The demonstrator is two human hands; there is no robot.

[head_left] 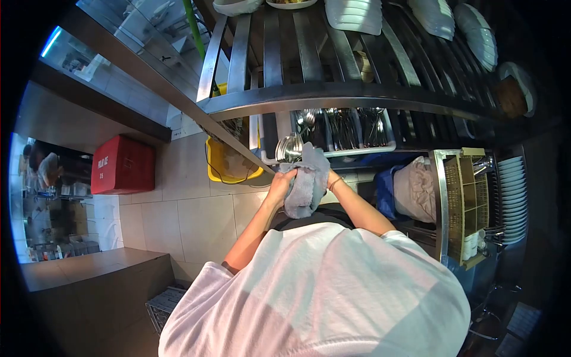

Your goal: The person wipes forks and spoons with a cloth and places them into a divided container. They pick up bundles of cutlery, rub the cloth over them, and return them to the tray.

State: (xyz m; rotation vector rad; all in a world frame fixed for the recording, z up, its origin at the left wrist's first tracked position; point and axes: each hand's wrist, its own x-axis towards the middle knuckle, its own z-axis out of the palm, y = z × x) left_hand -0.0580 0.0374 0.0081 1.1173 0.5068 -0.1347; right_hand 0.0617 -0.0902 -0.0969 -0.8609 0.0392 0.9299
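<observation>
My left hand (282,187) is closed round a grey cloth (306,187) in front of my body. From the cloth's far end sticks out a bunch of spoons (289,149), their shiny bowls pointing away from me; the cloth covers their handles. My right hand (333,178) grips the cloth from the other side, its fingers mostly hidden behind the fabric. Just beyond the spoons is a cutlery tray (363,150) with a pale rim, where spoons and other cutlery (342,128) lie sorted in compartments.
Above the tray runs a slatted metal shelf (309,50) with stacked white dishes (355,15). A yellow bucket (235,166) and a red box (123,165) stand at left. On the right are a divided rack (470,205), stacked plates (513,199) and a beige cloth bag (414,189).
</observation>
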